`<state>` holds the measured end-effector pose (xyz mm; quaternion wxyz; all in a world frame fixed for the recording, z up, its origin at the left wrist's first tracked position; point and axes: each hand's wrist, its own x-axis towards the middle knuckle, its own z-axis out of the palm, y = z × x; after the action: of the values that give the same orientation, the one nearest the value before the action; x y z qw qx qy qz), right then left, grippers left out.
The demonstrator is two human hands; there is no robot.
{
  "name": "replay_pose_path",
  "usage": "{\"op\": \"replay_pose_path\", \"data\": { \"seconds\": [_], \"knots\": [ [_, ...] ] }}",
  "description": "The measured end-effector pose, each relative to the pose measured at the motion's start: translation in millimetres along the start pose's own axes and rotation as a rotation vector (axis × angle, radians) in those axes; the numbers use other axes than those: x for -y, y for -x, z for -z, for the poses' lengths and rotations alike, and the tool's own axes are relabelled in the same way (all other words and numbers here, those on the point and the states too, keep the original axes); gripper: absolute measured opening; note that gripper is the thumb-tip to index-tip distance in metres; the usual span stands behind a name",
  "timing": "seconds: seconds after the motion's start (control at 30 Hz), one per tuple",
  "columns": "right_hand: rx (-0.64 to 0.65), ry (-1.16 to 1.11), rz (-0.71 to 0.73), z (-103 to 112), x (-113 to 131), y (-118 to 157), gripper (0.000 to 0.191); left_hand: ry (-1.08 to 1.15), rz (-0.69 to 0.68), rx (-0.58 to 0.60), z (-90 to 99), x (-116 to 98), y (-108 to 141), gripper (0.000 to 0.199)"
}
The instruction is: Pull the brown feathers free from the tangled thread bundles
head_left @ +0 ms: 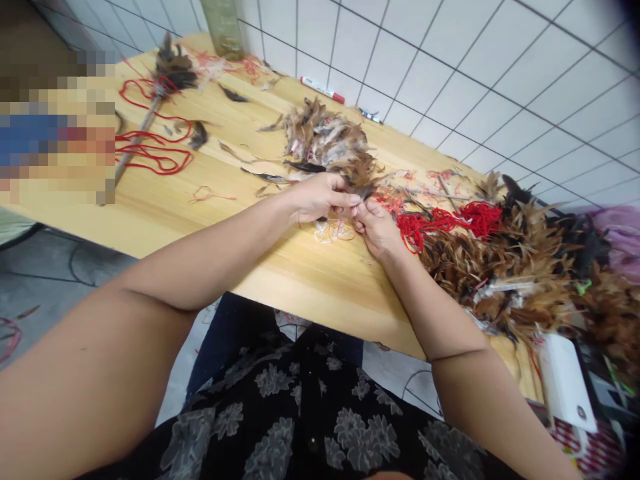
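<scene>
My left hand [323, 198] and my right hand [374, 223] meet over the wooden table [270, 260], fingertips nearly touching. Both are closed in a pinch around the base of a small dark feather tuft [364, 189]. Just behind them lies a bundle of brown and white feathers [333, 141]. White and red thread scraps [333, 230] lie under my hands. Beside my right hand is a heap of red cord [450, 222], with a large pile of brown feathers [505, 267] to its right.
At the far left lie a stick with dark feathers [143, 127] and loops of red cord [165, 160]. A red-and-white marker [323, 90] rests by the tiled wall, near a greenish container [223, 30]. A white case [567, 380] is at the lower right.
</scene>
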<state>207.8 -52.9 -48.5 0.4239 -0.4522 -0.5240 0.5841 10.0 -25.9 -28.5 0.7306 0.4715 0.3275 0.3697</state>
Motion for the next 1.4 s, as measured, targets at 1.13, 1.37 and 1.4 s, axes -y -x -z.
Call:
{"op": "replay_pose_path", "data": {
  "seconds": [1.13, 1.37, 1.4],
  "knots": [
    [-0.166, -0.63, -0.16, -28.1, 12.1, 9.7, 0.038, -0.207, -0.204, -0.109, -17.0, 5.3, 7.7, 0.029],
    [-0.163, -0.632, -0.197, -30.4, 13.5, 11.3, 0.043, -0.177, -0.177, -0.165, -22.1, 9.3, 7.0, 0.03],
    [-0.16, -0.632, -0.196, -30.9, 13.8, 11.6, 0.043, -0.173, -0.17, -0.172, -22.5, 9.5, 7.2, 0.031]
  ]
}}
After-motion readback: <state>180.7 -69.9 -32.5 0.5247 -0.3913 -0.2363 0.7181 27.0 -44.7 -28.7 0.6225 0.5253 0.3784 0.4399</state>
